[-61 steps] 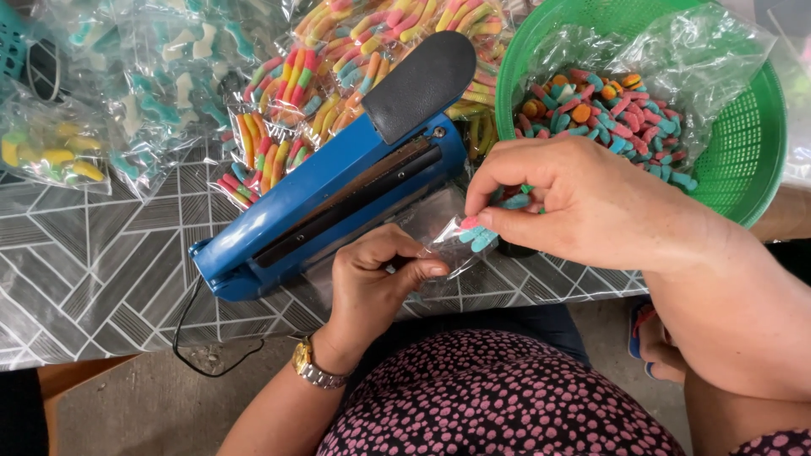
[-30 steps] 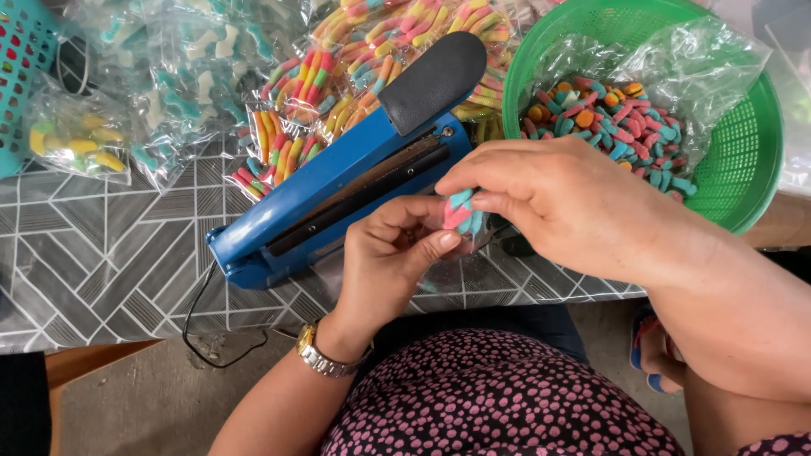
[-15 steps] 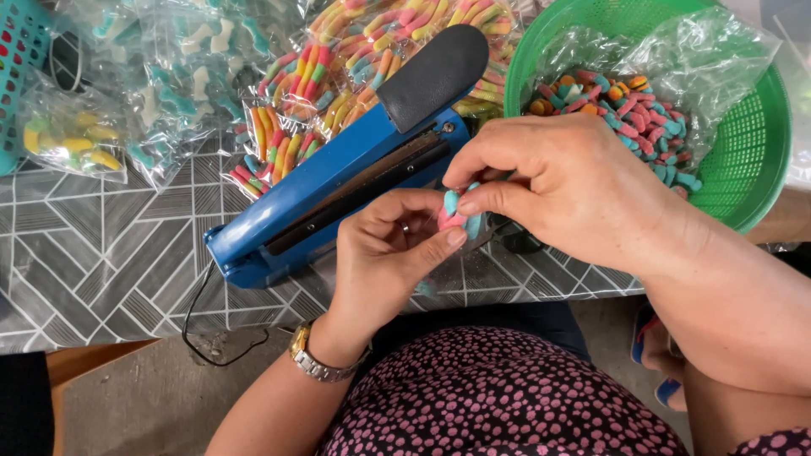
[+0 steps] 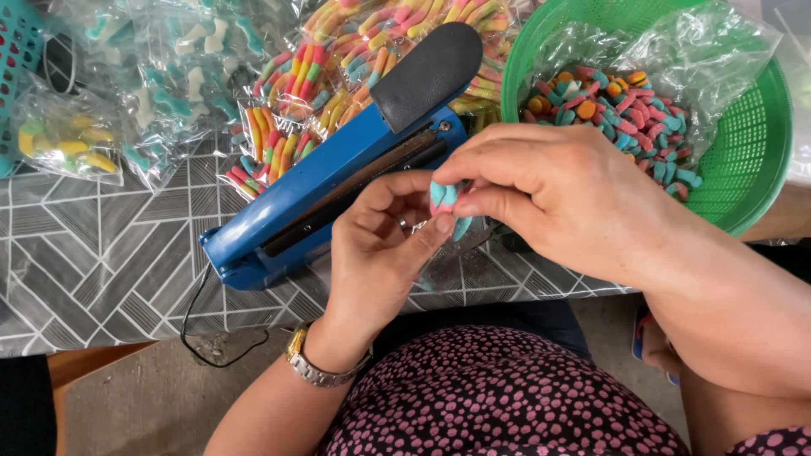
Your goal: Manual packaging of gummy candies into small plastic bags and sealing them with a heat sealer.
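The pink-and-blue gummy candies point(image 4: 446, 205) sat pinched between the two hands, directly in front of the person and just above the near edge of the tabletop point(image 4: 101, 253). The right hand point(image 4: 557, 198) gripped them from the right with thumb and forefinger closed on the cluster, while the left hand point(image 4: 380, 245) came up from below, its fingers curled around a small clear plastic bag point(image 4: 448, 253) and its thumb pressing against the candies. Their long axis ran roughly up and down in the view, tilted slightly. Both hands touched them, so neither was clearly nearer. Just behind the hands lay the blue heat sealer point(image 4: 338, 177), angled from lower left to upper right, its black-padded handle raised. To the right, near the right hand, stood the green basket point(image 4: 752, 152) holding a bag of loose candies. Filled candy packets point(image 4: 279, 127) were piled behind the sealer, well apart from the hands.
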